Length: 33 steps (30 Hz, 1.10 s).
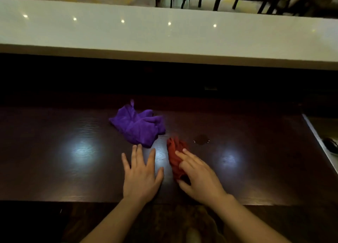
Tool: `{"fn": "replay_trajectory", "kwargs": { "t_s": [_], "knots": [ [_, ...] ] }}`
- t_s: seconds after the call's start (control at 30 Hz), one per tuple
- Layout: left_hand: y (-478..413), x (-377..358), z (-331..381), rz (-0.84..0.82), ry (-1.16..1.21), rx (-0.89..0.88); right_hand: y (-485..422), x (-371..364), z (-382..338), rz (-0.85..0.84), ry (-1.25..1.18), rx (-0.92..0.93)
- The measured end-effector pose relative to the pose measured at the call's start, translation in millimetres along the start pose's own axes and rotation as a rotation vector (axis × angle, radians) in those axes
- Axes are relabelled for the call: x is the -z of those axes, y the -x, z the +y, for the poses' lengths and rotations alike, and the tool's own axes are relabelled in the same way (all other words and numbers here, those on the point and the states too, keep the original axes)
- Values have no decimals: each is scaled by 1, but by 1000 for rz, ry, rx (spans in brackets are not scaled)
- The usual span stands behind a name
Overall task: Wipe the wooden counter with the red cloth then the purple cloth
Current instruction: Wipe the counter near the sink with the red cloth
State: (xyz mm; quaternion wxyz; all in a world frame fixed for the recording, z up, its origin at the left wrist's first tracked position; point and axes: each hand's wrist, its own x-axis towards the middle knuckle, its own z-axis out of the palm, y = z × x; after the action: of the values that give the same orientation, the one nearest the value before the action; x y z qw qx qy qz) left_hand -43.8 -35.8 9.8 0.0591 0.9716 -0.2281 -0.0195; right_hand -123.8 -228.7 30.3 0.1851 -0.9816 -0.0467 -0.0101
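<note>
A crumpled red cloth [175, 155] lies on the dark wooden counter [73, 169], just right of centre. My right hand [199, 177] rests on the cloth's right side with fingers laid over it and thumb under its near end. A bunched purple cloth [137, 125] sits on the counter behind and to the left of the red one. My left hand [141, 173] lies flat on the wood with fingers spread, fingertips just short of the purple cloth, holding nothing.
A small wet spot [201, 139] marks the wood to the right of the red cloth. A raised white ledge [164, 41] runs along the back. The counter's right edge meets a pale strip [318, 140] with a dark object [331, 145].
</note>
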Motion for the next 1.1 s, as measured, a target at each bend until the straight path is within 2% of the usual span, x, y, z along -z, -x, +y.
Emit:
{"fn": "replay_trajectory", "kwargs": {
  "t_s": [0.1, 0.27, 0.33, 0.4, 0.47, 0.5, 0.6, 0.67, 0.77, 0.87, 0.93, 1.0, 1.1],
  "knots": [
    [-1, -3, 22, -12, 7, 35, 16, 12, 31, 67, 20, -68],
    [-4, -11, 25, 18, 3, 90, 20, 36, 74, 244, 28, -392],
    [-4, -12, 25, 32, 15, 91, 26, 26, 60, 209, 43, -311],
    [-5, -13, 24, 48, 35, 86, 44, 13, 51, 87, 72, -119],
    [-4, -16, 22, 65, 46, 94, 53, 16, 65, 22, 87, -40],
    [-3, -17, 21, 74, 51, 97, 48, 21, 77, 43, 81, -78],
    [-4, -18, 22, 103, 68, 103, 6, 37, 105, 188, -43, -362],
    [-4, -18, 22, 115, 67, 107, -25, 39, 103, 203, -120, -435],
    [-3, -17, 23, 117, 66, 107, -24, 26, 80, 186, -105, -231],
    [-3, -18, 22, 122, 67, 111, 27, 7, 60, 62, -63, 95],
    [-4, -20, 21, 122, 65, 110, 44, 8, 71, 17, -21, 215],
    [-4, -22, 20, 128, 64, 112, 34, 17, 89, 60, -23, 146],
    [-4, -21, 21, 138, 60, 105, -9, 30, 95, 185, -114, -187]
  ]
}}
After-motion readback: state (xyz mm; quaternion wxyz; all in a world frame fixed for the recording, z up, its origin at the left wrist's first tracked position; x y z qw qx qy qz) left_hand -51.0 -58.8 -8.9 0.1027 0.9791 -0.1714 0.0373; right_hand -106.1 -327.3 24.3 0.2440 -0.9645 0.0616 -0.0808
